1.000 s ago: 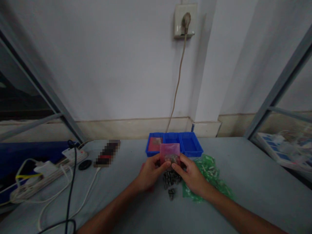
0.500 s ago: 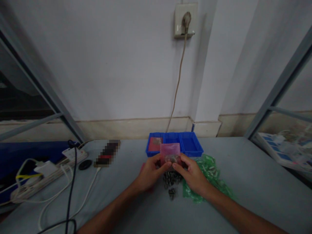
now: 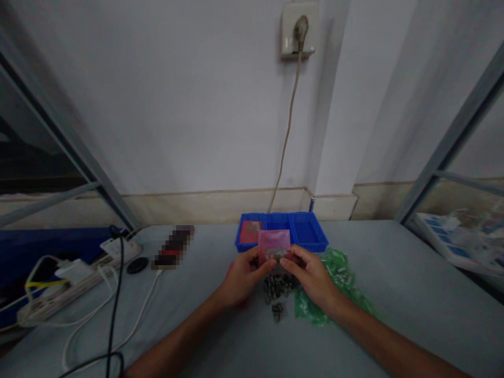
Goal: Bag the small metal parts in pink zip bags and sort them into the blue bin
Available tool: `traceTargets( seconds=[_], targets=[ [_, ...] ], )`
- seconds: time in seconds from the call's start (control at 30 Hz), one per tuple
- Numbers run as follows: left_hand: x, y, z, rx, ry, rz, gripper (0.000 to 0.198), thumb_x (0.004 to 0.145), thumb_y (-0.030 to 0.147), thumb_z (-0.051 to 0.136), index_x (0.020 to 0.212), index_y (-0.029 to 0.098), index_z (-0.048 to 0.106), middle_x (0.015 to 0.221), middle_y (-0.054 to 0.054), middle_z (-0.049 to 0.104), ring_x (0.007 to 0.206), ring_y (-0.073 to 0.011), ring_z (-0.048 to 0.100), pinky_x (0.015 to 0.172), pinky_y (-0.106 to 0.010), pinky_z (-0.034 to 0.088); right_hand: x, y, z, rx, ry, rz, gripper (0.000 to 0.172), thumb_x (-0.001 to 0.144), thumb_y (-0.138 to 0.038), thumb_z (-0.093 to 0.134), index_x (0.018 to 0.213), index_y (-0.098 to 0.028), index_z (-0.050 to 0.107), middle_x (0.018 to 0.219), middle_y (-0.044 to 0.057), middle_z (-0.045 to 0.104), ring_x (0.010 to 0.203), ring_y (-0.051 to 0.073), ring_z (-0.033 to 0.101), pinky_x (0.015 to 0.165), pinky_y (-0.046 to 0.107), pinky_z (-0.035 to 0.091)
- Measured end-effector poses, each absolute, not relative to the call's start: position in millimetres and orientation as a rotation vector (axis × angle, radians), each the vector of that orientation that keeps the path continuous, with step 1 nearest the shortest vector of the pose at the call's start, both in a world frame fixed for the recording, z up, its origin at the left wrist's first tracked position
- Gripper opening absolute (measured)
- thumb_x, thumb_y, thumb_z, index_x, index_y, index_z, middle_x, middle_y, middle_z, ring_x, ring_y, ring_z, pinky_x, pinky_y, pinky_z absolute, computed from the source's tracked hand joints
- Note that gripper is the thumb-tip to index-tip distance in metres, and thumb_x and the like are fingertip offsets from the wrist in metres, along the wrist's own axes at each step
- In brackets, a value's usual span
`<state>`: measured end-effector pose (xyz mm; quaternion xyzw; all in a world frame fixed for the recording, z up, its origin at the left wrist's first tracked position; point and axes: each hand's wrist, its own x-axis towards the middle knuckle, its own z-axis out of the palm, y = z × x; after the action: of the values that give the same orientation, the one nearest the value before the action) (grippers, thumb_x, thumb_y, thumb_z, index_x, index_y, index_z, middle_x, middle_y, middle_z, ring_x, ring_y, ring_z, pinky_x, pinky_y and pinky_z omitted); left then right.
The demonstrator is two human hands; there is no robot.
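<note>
My left hand [image 3: 241, 278] and my right hand [image 3: 313, 278] pinch the lower edge of a small pink plastic bag [image 3: 274, 243] held upright above the grey table [image 3: 220, 336]. Small dark metal parts show inside the bag near my fingertips. Below the bag lies a pile of the same small dark metal parts [image 3: 277, 291] between my hands. Green plastic bags [image 3: 340, 275] holding small pieces lie under and right of my right wrist.
Three blue bins [image 3: 303, 233] stand side by side behind the bag; the left one holds something red. A power strip with white and black cables [image 3: 98, 268] lies at the left. A cord runs up the wall to a socket [image 3: 299, 31]. Metal frame bars flank both sides.
Both hands and the pink bag stay nearly in place; my right fingers shift slightly along the bag's lower edge.
</note>
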<state>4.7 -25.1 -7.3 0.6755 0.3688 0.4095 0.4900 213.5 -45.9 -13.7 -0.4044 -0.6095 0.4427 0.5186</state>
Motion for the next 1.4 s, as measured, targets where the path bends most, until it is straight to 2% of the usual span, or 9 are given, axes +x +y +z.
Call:
traceTargets(
  seconds=[0.17, 0.27, 0.37, 0.47, 0.67, 0.83, 1.07, 1.27, 1.4],
  targets=[
    [4.6, -24.2, -9.4, 1.651, 0.868, 0.988, 0.043, 0.095, 0.053, 0.076, 0.117, 0.016, 0.078, 0.103, -0.008, 0.079, 0.099, -0.0285, 0.072, 0.091, -0.037, 0.056, 212.6, -47.2, -14.8, -0.972, -1.454, 1.067, 0.032, 0.095, -0.049, 0.073, 0.082, -0.022, 0.059, 0.078, -0.002, 0.053, 0.076, 0.018, 0.051, 0.071, 0.029, 0.04],
    [4.8, -25.7, -10.6, 1.682, 0.87, 1.041, 0.045, 0.1, 0.051, 0.07, 0.129, 0.017, 0.073, 0.113, -0.01, 0.078, 0.102, -0.0281, 0.072, 0.093, -0.038, 0.057, 211.0, -47.1, -16.6, -0.99, -1.433, 1.063, 0.036, 0.094, -0.052, 0.072, 0.081, -0.022, 0.057, 0.077, -0.003, 0.05, 0.076, 0.019, 0.049, 0.071, 0.029, 0.039],
    [4.0, -26.3, -12.3, 1.784, 0.929, 1.186, 0.048, 0.111, 0.042, 0.053, 0.155, 0.022, 0.052, 0.137, -0.013, 0.069, 0.115, -0.0261, 0.069, 0.104, -0.041, 0.055, 211.0, -45.5, -16.3, -1.014, -1.405, 1.055, 0.041, 0.091, -0.056, 0.073, 0.076, -0.023, 0.053, 0.073, -0.004, 0.046, 0.072, 0.018, 0.046, 0.067, 0.029, 0.037],
    [1.8, -24.0, -14.7, 2.041, 0.985, 1.353, 0.053, 0.114, 0.024, 0.04, 0.166, 0.028, 0.033, 0.153, -0.014, 0.056, 0.135, -0.0252, 0.059, 0.115, -0.046, 0.049, 211.9, -44.0, -15.1, -1.033, -1.385, 1.065, 0.043, 0.089, -0.058, 0.073, 0.074, -0.023, 0.053, 0.072, -0.004, 0.044, 0.071, 0.017, 0.044, 0.066, 0.029, 0.035],
    [-1.7, -21.7, -12.9, 2.594, 1.082, 1.391, 0.068, 0.088, -0.004, 0.069, 0.143, 0.036, 0.064, 0.171, -0.008, 0.027, 0.149, -0.0337, 0.042, 0.116, -0.055, 0.049, 211.7, -45.4, -13.1, -1.02, -1.367, 1.125, 0.043, 0.089, -0.059, 0.074, 0.077, -0.022, 0.055, 0.07, -0.004, 0.045, 0.068, 0.017, 0.043, 0.063, 0.028, 0.034],
    [-1.8, -23.3, -8.4, 2.746, 1.051, 1.418, 0.06, 0.087, 0.008, 0.082, 0.14, 0.032, 0.067, 0.167, -0.012, 0.034, 0.15, -0.0372, 0.04, 0.118, -0.059, 0.046, 211.4, -46.9, -9.1, -1.01, -1.325, 1.17, 0.047, 0.085, -0.062, 0.078, 0.074, -0.022, 0.056, 0.067, -0.004, 0.046, 0.065, 0.016, 0.043, 0.059, 0.028, 0.032],
    [-7.1, -24.2, -8.0, 2.878, 0.891, 1.475, 0.041, 0.099, 0.011, 0.069, 0.136, 0.03, 0.07, 0.147, -0.009, 0.062, 0.143, -0.0314, 0.046, 0.116, -0.051, 0.046, 209.1, -50.5, -4.5, -0.992, -1.295, 1.261, 0.048, 0.081, -0.065, 0.08, 0.077, -0.022, 0.06, 0.066, -0.005, 0.047, 0.061, 0.014, 0.041, 0.056, 0.027, 0.03],
    [-7.7, -23.4, -7.4, 2.764, 0.922, 1.499, 0.024, 0.103, 0.019, 0.068, 0.125, 0.025, 0.075, 0.118, -0.008, 0.077, 0.118, -0.0285, 0.059, 0.104, -0.046, 0.047, 206.2, -52.8, -1.7, -1.015, -1.271, 1.262, 0.055, 0.083, -0.072, 0.077, 0.069, -0.022, 0.059, 0.059, -0.005, 0.046, 0.057, 0.015, 0.041, 0.055, 0.028, 0.032],
    [-2.7, -26.9, -1.8, 2.539, 0.96, 1.427, 0.017, 0.105, 0.031, 0.068, 0.117, 0.024, 0.078, 0.104, -0.006, 0.079, 0.102, -0.0253, 0.064, 0.097, -0.043, 0.047, 206.2, -51.0, -2.2, -1.039, -1.214, 1.254, 0.061, 0.087, -0.08, 0.067, 0.072, -0.021, 0.066, 0.065, -0.001, 0.058, 0.057, 0.015, 0.047, 0.055, 0.029, 0.035]
  ],
)
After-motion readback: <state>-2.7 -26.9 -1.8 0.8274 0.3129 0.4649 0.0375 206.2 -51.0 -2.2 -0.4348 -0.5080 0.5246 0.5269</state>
